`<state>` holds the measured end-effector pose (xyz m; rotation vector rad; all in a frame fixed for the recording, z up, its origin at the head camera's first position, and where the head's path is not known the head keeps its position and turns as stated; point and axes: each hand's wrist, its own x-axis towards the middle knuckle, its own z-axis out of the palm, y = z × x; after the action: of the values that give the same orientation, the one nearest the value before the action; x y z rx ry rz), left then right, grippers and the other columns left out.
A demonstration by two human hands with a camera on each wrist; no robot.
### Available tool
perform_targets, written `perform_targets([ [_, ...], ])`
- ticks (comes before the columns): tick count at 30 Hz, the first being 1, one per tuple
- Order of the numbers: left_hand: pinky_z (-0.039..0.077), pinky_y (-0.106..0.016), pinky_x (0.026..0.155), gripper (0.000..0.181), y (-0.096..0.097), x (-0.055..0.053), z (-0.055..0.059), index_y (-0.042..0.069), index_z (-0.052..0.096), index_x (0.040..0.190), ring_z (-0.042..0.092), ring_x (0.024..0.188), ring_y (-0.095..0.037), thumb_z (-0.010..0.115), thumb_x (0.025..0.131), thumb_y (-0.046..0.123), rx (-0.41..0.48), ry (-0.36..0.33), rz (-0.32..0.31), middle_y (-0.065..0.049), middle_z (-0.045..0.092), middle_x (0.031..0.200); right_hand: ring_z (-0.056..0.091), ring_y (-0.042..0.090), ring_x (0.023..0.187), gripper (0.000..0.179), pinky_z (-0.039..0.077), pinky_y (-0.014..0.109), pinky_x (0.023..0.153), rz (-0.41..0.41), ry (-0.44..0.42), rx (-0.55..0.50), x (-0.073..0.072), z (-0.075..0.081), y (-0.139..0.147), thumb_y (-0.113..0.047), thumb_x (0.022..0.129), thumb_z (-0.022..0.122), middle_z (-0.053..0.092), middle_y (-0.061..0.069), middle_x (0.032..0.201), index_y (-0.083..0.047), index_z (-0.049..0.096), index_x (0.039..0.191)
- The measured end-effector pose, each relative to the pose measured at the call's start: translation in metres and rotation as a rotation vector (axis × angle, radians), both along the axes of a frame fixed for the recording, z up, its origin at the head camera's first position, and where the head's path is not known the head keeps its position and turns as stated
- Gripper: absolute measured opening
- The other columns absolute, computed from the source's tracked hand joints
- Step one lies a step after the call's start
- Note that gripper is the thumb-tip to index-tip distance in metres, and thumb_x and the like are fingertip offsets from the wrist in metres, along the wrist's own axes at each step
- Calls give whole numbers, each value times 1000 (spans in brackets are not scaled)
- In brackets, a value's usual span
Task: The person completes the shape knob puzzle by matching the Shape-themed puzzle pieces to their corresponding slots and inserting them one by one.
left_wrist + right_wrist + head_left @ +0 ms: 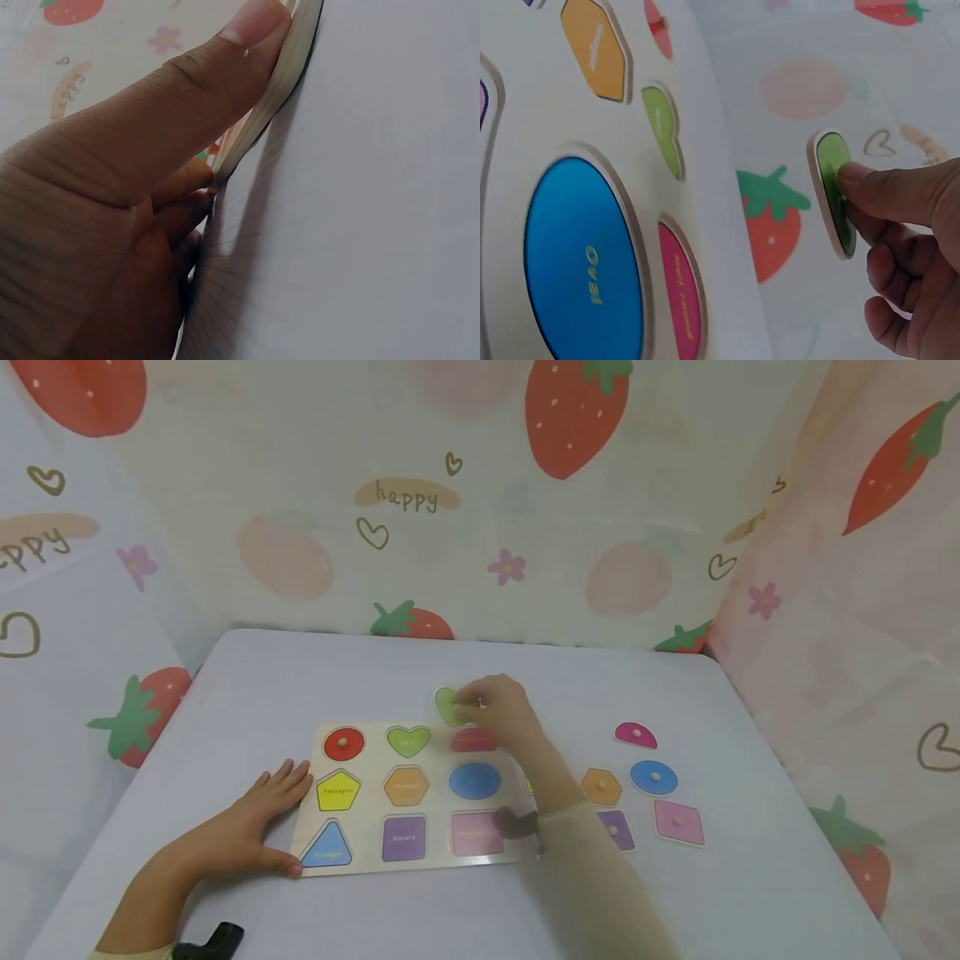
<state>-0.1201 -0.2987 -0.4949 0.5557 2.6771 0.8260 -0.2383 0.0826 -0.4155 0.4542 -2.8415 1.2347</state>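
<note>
Your left hand [242, 828] lies spread against the board [372, 789], apparently to steady it; your right hand [501, 714] pinches the heart piece [445, 706] clear of the board, toward the far edge of the surface [337, 672].

Walled on three sides with strawberry-print sheeting [300, 452] lettered "happy", around a white round-cornered tabletop [315, 672], softly lit.

left hand [243, 827]: at left edge of puzzle board [367, 852] | right hand [504, 714]: pinches green piece [445, 705]
</note>
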Motion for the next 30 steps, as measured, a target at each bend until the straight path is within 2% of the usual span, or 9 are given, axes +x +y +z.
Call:
perform_targets([
  [5,-15,-17,121,128,-1,0,2,9,30,161,3,159,-38,85,63,68,20,20,-27,-12,17,172,66,21,112,20,50,40,106,17,-22,-9,-3,-11,-17,-13,88,80,76,3,111,-13,80,108],
  [8,-15,-15,120,128,-2,1,3,8,30,161,3,159,-39,85,63,69,23,24,-34,-12,17,172,65,21,116,21,48,40,108,42,-32,-30,-2,-15,-25,-13,88,80,76,3,114,-13,80,109],
  [10,-14,-19,123,127,-1,1,4,8,30,161,2,159,-38,85,64,69,22,17,-31,-12,16,172,65,20,113,22,54,37,99,47,-53,-42,-1,-17,-31,-14,88,79,75,2,115,-14,80,110],
  [12,-13,-24,125,127,-1,0,3,8,30,161,2,159,-38,85,64,68,26,12,-27,-12,16,172,66,19,106,21,60,33,83,56,-61,-44,-1,-20,-36,-15,89,79,75,2,115,-14,80,110],
  [15,-13,-24,125,127,-1,0,3,8,30,161,2,159,-39,86,63,67,29,9,-23,-12,16,172,67,18,103,20,60,32,80,71,-43,-11,-2,-23,-43,-16,89,78,76,1,113,-14,80,110],
  [19,-14,-17,121,127,0,1,1,8,31,161,3,159,-39,86,63,67,31,11,-26,-12,16,172,67,17,110,19,50,36,102,102,23,68,-4,-31,-48,-18,91,76,77,-1,110,-15,80,109],
  [25,-15,-10,117,127,1,0,0,7,31,161,4,159,-39,85,64,69,36,20,-40,-13,17,171,66,17,114,19,47,36,107,110,3,104,-4,-40,-51,-21,93,75,77,-4,111,-18,80,110],
  [30,-15,-6,114,128,-3,-1,-2,7,31,161,5,159,-39,84,63,71,17,44,-43,-13,18,171,65,17,118,18,45,36,110,100,-42,84,-3,-40,-56,-20,93,75,77,-5,112,-18,80,110],
])
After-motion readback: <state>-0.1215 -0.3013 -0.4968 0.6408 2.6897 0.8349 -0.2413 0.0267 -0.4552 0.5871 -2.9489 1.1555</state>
